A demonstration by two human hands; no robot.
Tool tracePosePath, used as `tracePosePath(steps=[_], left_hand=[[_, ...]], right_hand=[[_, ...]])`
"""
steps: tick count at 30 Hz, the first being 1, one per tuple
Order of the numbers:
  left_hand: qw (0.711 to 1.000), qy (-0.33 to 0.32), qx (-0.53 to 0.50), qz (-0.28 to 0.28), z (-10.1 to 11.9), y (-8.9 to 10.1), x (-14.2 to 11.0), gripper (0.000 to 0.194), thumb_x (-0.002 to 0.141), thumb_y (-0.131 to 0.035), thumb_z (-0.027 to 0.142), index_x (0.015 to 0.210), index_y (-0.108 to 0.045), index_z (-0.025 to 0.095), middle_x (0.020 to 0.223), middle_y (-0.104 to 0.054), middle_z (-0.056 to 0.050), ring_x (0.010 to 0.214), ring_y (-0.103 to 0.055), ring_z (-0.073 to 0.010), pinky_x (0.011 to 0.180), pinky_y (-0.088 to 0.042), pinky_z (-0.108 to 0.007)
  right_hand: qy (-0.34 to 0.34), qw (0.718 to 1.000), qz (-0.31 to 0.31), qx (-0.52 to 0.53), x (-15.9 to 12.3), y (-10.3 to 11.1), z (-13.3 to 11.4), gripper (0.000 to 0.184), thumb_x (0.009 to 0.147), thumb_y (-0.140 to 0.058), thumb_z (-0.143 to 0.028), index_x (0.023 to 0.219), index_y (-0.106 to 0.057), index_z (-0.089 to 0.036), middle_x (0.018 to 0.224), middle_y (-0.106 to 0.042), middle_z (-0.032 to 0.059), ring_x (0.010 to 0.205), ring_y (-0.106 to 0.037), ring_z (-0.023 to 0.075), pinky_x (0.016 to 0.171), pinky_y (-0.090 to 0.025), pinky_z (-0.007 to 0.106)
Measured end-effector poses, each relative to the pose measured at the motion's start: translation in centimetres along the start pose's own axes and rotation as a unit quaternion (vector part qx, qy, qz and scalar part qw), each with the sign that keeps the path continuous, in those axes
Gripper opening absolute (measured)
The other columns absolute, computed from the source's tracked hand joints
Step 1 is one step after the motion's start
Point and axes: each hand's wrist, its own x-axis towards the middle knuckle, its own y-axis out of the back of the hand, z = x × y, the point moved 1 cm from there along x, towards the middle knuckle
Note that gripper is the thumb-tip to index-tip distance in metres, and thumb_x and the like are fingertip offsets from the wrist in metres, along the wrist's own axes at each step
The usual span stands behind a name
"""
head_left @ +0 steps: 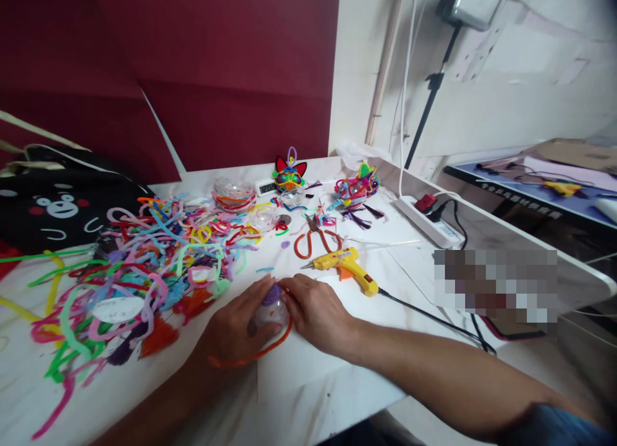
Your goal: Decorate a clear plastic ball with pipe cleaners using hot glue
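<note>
At the table's near middle, my left hand (236, 321) is wrapped round a clear plastic ball (268, 317) with purple fuzzy material (272, 294) on its top. My right hand (315, 311) presses its closed fingers against the right side of the ball and pinches an orange pipe cleaner (270, 349). That pipe cleaner curves down below the ball and leftward across my left wrist. A yellow glue gun (347, 266) lies just beyond my right hand, its nozzle pointing left. Behind it are scissors (318, 237) with orange handles, blades partly apart.
A tangled heap of colourful pipe cleaners (159, 259) covers the left side. Farther back stand clear plastic shells (234, 195), two decorated pipe-cleaner figures (290, 176) and a small digital display (265, 188). A white power strip (429, 221) lies at right, with cables trailing across the table.
</note>
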Motion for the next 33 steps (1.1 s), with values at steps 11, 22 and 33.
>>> tracePosePath(steps=[11,22,33], left_hand=[[0.999,0.033,0.028,0.010,0.7,-0.4,-0.3,0.058,0.091,-0.051,0.047,0.136,-0.051,0.010,0.125,-0.068,-0.015,0.111,-0.068,-0.0225,0.096,-0.055,-0.029],[0.992,0.116,-0.022,-0.049,1.6,0.7,0.3,0.063,0.080,-0.068,0.037,0.135,-0.054,0.010,0.134,-0.062,-0.014,0.120,-0.063,-0.0233,0.104,-0.049,-0.032],[0.990,0.126,-0.039,-0.055,1.5,0.7,0.3,0.067,0.075,-0.075,0.033,0.135,-0.054,0.012,0.136,-0.061,-0.013,0.120,-0.063,-0.0225,0.104,-0.050,-0.032]], right_hand=[[-0.008,0.993,-0.028,-0.115,0.0,4.6,-0.9,0.026,0.096,-0.048,-0.026,0.115,-0.063,-0.016,0.106,-0.070,0.0114,0.093,-0.067,0.0223,0.075,-0.045,0.029],[-0.191,0.936,-0.066,-0.287,-2.8,10.2,5.9,0.032,0.094,-0.051,-0.031,0.117,-0.065,-0.013,0.111,-0.067,0.0156,0.093,-0.067,0.0269,0.077,-0.045,0.033],[-0.250,0.959,-0.066,-0.117,-2.0,9.5,7.9,0.024,0.080,-0.064,-0.027,0.099,-0.066,-0.012,0.095,-0.071,0.0106,0.080,-0.062,0.0195,0.069,-0.043,0.028]])
